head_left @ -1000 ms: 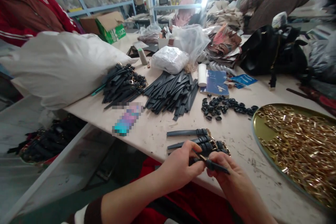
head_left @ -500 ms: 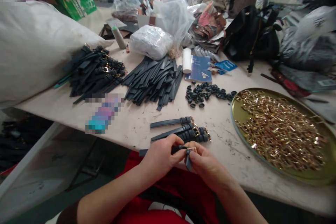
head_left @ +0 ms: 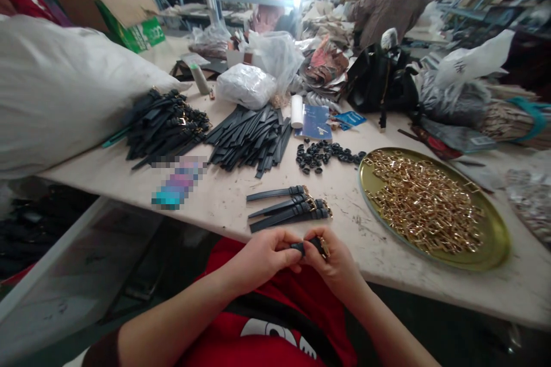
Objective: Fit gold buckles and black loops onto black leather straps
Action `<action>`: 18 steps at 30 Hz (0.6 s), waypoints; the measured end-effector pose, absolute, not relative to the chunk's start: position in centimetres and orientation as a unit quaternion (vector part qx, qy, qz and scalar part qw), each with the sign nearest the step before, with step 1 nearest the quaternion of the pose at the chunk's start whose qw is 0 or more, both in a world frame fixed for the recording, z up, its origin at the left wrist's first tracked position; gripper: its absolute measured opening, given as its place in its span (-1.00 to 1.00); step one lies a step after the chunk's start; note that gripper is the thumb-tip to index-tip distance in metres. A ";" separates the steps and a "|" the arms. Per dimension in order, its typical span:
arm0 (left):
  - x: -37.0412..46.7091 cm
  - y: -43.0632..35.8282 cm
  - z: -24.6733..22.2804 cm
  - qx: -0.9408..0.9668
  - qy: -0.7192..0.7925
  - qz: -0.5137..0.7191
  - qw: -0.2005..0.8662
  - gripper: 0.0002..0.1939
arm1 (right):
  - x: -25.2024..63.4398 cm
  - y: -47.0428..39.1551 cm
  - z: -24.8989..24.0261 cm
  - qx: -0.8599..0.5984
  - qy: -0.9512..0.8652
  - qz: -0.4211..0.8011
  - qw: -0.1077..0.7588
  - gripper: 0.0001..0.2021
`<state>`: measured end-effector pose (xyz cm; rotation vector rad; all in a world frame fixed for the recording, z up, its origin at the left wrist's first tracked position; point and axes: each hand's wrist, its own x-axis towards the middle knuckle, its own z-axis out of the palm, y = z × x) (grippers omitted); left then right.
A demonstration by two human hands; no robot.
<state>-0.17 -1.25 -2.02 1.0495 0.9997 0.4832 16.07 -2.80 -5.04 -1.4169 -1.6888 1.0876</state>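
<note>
Between my two hands is a dark leather strap with a gold buckle at its right end. My left hand pinches the strap's left part, and its fingers hide much of it. Close to the buckle, my right hand grips the same strap. Just beyond my hands lie several buckled straps side by side, gold buckles to the right. Farther back sit a pile of plain dark strips and a scatter of small black loops. A round gold tray on the right holds many gold buckles.
A heap of buckled straps rests against a big white sack at left. Behind are a white roll, a blue booklet, a plastic-wrapped bundle and a black bag. A person is in the background.
My view has tilted up, showing more of the room. The strap in my hands has turned; its hanging end no longer shows, and the buckle now faces right beside my right thumb.
</note>
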 end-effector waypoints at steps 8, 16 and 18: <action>-0.4 -3.3 -1.4 0.534 0.417 0.142 0.722 -0.79 | 16.9 -5.3 -4.0 -0.468 -0.787 0.333 0.226 -0.94; -1.0 -3.7 -1.3 0.540 0.422 0.135 0.715 -0.81 | 16.0 -6.8 -5.6 -0.532 -0.681 0.347 0.364 -0.88; -1.3 -3.5 -1.4 0.530 0.450 0.102 0.712 -0.86 | 15.7 -6.9 -5.8 -0.543 -0.683 0.309 0.379 -0.88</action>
